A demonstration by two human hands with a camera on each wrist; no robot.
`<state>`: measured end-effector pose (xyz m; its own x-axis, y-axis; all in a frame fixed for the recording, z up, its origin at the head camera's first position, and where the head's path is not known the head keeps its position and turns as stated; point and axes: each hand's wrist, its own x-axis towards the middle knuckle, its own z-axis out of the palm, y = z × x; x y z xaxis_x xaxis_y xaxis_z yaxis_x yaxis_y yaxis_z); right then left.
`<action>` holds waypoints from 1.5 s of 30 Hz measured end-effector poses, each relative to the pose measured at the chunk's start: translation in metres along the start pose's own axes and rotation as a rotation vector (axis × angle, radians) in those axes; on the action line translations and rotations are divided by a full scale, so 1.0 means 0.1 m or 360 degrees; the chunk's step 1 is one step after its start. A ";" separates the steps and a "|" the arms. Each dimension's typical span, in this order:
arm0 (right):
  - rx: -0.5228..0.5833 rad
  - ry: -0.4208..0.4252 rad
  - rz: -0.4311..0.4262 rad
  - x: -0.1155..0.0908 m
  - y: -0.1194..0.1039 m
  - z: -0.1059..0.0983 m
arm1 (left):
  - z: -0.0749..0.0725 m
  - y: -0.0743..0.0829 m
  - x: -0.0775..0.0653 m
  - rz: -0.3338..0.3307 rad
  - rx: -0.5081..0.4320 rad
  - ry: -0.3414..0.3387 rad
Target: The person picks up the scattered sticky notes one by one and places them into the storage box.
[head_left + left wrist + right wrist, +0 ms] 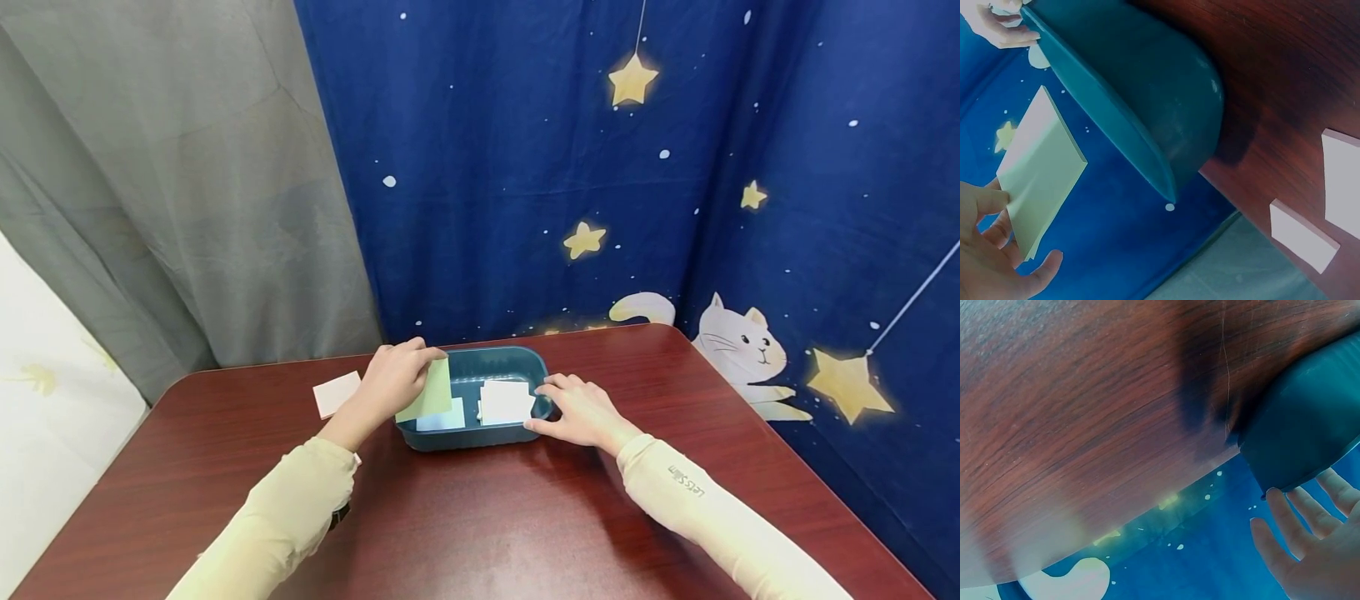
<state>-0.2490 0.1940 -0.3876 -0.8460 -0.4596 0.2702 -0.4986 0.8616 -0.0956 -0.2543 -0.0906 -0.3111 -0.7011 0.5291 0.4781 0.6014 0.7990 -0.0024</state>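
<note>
A person's left hand [393, 379] pinches a green paper pad [431, 396] between thumb and fingers, held up at the left end of a teal bin [480, 439]. The right hand [585, 412], fingers loosely spread, appears to touch the bin's right rim. Inside the bin lie a light-blue pad [444, 418], left, and white papers [506, 402], right; two pale pads [1304, 235] rest left of it.

The right sleeve [723, 529] bears small lettering [686, 481] (tilted), apparently "Let's Slim".
</note>
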 end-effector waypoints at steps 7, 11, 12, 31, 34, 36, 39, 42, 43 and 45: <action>0.0004 0.0026 -0.0013 -0.01 0.00 0.00 | 0.14 -0.04 0.03 -0.0053 0.0003 -0.0057; 0.0005 0.0039 -0.0016 0.00 0.01 0.01 | 0.21 -0.06 0.04 -0.0093 0.0004 -0.0093; 0.0004 0.0040 -0.0017 0.00 0.01 0.01 | 0.23 -0.06 0.04 -0.0104 0.0007 -0.0103; 0.0020 0.0027 -0.0004 -0.01 0.00 0.00 | 0.45 -0.05 0.11 -0.0198 0.0001 -0.0188; 0.0019 0.0033 -0.0005 -0.01 0.01 0.00 | 0.49 -0.05 0.11 -0.0213 0.0004 -0.0221; 0.0015 0.0037 -0.0005 -0.01 0.01 0.01 | 0.52 -0.05 0.11 -0.0217 0.0006 -0.0243; 0.0015 0.0037 -0.0004 -0.01 0.00 0.01 | 0.57 -0.07 0.10 -0.0227 0.0006 -0.0283; 0.0014 0.0034 -0.0010 -0.01 0.00 0.01 | 0.62 -0.08 0.09 -0.0239 0.0000 -0.0329; 0.0016 0.0033 -0.0012 -0.01 0.00 0.01 | 0.63 -0.09 0.09 -0.0246 -0.0008 -0.0344; 0.0014 0.0031 -0.0011 -0.01 -0.01 0.01 | 0.66 -0.10 0.08 -0.0262 -0.0027 -0.0377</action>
<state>-0.2476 0.1939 -0.3886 -0.8386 -0.4614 0.2895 -0.5063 0.8563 -0.1019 -0.2911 -0.0756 -0.3648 -0.8585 0.4464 0.2523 0.4770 0.8758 0.0739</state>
